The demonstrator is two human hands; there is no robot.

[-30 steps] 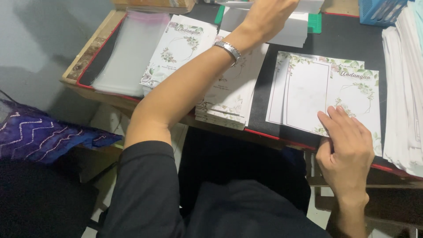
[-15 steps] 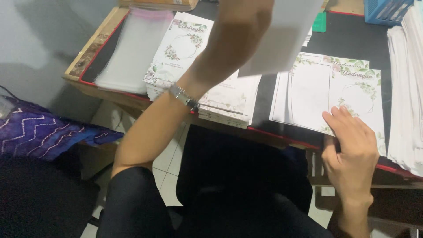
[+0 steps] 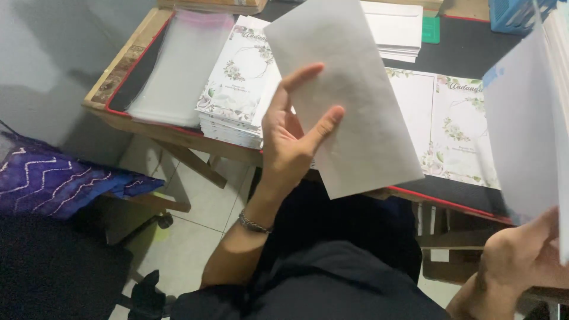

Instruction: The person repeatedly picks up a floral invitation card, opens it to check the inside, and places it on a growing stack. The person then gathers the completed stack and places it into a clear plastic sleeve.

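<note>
left hand (image 3: 290,145) is up over the counter (image 3: 121,71) edge holding a plain white sheet (image 3: 347,95) out in front of the camera. the sheet sits right of and above the palm, long axis tilted, running from upper left down to lower right. the fingers (image 3: 323,124) are spread, index and another finger lying flat on the near face, thumb hidden behind it i think, so it's pinched at the left edge. right hand (image 3: 521,261) is low at the right, closed on the bottom of another pale sheet (image 3: 521,130) standing almost edge-on. under the white sheet there's an open floral card (image 3: 450,127) lying flat, a stack of cards (image 3: 237,89) to its left, then clear sleeves (image 3: 178,65). left hand is nearer the stack.
</note>
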